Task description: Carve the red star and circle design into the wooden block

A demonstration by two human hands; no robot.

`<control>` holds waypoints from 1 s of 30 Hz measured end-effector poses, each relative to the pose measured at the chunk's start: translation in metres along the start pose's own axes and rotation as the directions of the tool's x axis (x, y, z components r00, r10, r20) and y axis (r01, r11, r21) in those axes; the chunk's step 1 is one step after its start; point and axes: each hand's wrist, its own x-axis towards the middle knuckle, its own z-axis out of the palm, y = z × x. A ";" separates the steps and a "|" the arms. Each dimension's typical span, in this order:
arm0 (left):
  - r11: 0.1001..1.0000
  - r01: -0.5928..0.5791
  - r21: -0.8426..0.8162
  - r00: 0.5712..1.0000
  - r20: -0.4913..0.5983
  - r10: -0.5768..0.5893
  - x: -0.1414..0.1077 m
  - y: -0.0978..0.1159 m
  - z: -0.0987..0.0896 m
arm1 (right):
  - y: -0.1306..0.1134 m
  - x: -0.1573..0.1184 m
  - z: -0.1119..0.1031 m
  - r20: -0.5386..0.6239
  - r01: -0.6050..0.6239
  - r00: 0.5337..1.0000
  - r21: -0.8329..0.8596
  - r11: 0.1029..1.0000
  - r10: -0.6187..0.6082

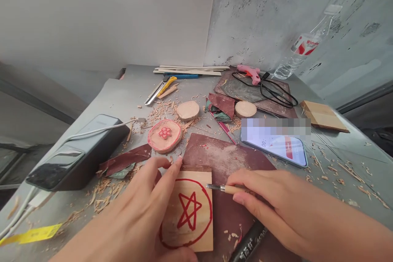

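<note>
Left hand (129, 208) open, bracing the wooden block (196, 237) on the sandpaper (227, 159); right hand (264, 196) closed round the carving tool (229, 189), tip low by the red ring (211, 206); good for shallow, controlled cuts.

We're up on the person's head here, looking forward and down across a grey workbench (119, 94), and we're in tight: the left hand (132, 213) and right hand (276, 200) come in close along the bottom of the frame, while the bench runs away to a stained wall (270, 16) at the far end.
</note>
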 end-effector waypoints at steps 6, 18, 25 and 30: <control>0.991 -0.134 0.022 0.989 -0.068 0.135 0.003 0.000 0.002 | -0.010 0.017 -0.011 0.146 0.018 0.988 0.233 0.972 -0.054; 0.985 -0.001 -0.175 0.994 0.104 0.020 0.026 0.008 -0.022 | 0.001 0.028 0.001 0.173 0.207 0.961 0.068 0.976 -0.216; 0.988 0.052 -0.143 0.981 0.193 -0.023 0.033 0.013 -0.025 | 0.002 0.020 0.007 0.315 0.201 0.931 -0.013 0.980 -0.187; 0.986 0.109 -0.125 0.969 0.237 -0.077 0.035 0.016 -0.029 | 0.016 0.014 0.026 0.192 0.267 0.943 0.047 0.963 -0.271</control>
